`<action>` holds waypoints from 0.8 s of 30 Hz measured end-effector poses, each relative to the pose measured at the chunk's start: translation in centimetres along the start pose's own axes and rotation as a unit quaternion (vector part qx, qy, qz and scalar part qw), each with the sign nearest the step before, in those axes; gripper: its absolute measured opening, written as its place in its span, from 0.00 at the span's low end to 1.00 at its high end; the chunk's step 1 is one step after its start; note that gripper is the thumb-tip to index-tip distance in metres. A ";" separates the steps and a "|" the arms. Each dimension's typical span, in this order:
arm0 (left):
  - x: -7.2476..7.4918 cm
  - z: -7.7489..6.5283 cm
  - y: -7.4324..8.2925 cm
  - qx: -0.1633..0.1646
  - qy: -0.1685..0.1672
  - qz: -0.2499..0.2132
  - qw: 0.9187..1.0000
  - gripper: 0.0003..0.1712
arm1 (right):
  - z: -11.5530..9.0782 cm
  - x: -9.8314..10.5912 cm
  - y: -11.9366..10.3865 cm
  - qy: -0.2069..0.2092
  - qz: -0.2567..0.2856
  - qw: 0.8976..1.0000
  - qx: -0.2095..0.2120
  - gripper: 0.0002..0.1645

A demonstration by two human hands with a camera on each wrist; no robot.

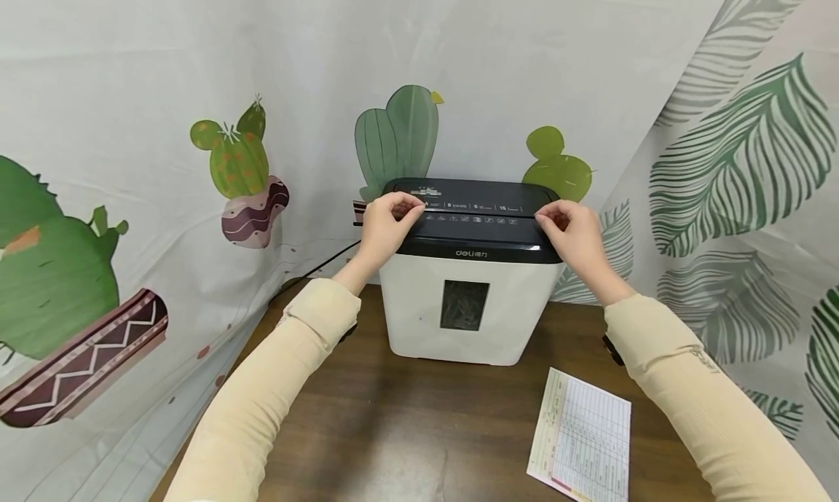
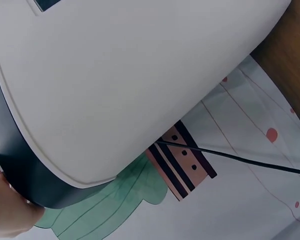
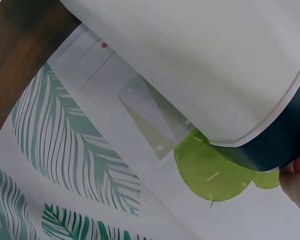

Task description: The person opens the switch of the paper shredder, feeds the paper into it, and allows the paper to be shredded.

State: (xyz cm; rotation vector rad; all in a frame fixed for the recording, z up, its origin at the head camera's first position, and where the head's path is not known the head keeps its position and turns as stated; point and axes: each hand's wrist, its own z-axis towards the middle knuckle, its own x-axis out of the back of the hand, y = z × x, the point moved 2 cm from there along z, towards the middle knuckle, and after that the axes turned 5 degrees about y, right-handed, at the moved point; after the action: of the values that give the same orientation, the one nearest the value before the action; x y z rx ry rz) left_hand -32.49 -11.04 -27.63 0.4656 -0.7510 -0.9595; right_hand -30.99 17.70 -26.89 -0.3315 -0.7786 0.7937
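A white paper shredder (image 1: 413,298) with a dark top stands upright on the table. Across its feed slot runs the thin pale edge of a sheet of paper (image 1: 481,213), the rest hidden inside. My left hand (image 1: 387,221) pinches the left end of that edge between thumb and fingers. At the right end my right hand (image 1: 577,232) pinches it the same way. Both wrist views show the shredder's sides filling much of the frame, with part of the left hand (image 2: 12,210) and of the right hand (image 3: 296,180) at the dark top's corners; the fingertips are hidden there.
A stack of printed forms (image 1: 583,436) lies on the brown wooden table (image 1: 393,429), front right of the shredder. From the shredder's left side a black cord (image 1: 321,265) trails off the table. Behind hangs a curtain (image 1: 295,65) printed with cacti and leaves.
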 end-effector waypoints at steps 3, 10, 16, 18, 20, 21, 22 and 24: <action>0.1 -0.4 0.1 -0.002 0.011 -0.007 1.000 0.07 | -0.4 0.3 -0.2 -0.004 0.002 1.000 0.006 0.08; 0.5 -1.4 0.8 -0.018 0.040 -0.022 0.999 0.07 | -1.7 0.9 -0.8 0.003 0.004 0.999 0.031 0.06; 0.6 -2.7 1.3 -0.035 0.055 -0.042 0.997 0.06 | -2.7 1.3 -1.3 0.020 0.022 0.998 0.048 0.05; 0.6 -3.1 1.4 -0.040 0.060 -0.049 0.996 0.06 | -3.1 1.3 -1.4 0.031 0.028 0.998 0.051 0.05; 0.6 -3.5 1.5 -0.043 0.060 -0.062 0.995 0.05 | -3.4 1.5 -1.5 0.042 0.034 0.997 0.053 0.04; 0.5 -3.8 1.5 -0.045 0.059 -0.067 0.995 0.06 | -3.6 1.5 -1.5 0.047 0.038 0.997 0.052 0.04; 0.5 -4.0 1.5 -0.047 0.058 -0.072 0.995 0.06 | -3.8 1.6 -1.5 0.050 0.040 0.997 0.052 0.04; 0.5 -4.5 1.5 -0.054 0.058 -0.076 0.994 0.06 | -4.3 1.7 -1.5 0.056 0.044 0.996 0.049 0.04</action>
State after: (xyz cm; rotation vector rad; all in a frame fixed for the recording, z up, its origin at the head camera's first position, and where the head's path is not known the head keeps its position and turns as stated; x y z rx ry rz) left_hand -28.13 -10.53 -29.40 0.4845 -0.5622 -1.0996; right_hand -26.31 18.06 -28.14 -0.3211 -0.6219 0.8861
